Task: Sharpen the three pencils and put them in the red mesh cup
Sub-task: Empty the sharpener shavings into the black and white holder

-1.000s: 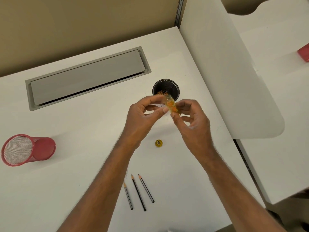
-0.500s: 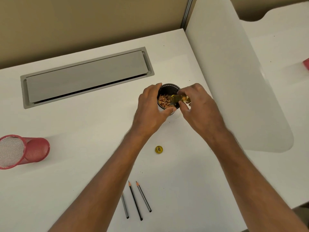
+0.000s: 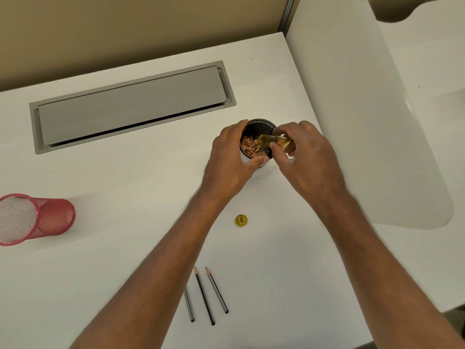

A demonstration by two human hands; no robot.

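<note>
White desk [image 3: 125,248] against tan wall; grey cable hatch [image 3: 130,104] set in top, white divider panel [image 3: 364,122] at right. Since a second ago, both hands dropped from mid-air to black cup [image 3: 261,127]. Left hand [image 3: 231,162] wraps cup; right hand [image 3: 309,157] pinches clear yellow sharpener casing [image 3: 273,141], tilted over shavings [image 3: 250,147]. Yellow sharpener insert [image 3: 241,220] lies near. Three pencils [image 3: 205,295], tips pointed, lie side by side; red mesh cup [image 3: 32,217] on its side, far left.

White desk [image 3: 125,248], grey cable hatch [image 3: 130,105], white divider panel [image 3: 364,122] — black cup [image 3: 261,125] holding shavings [image 3: 250,147]
</note>
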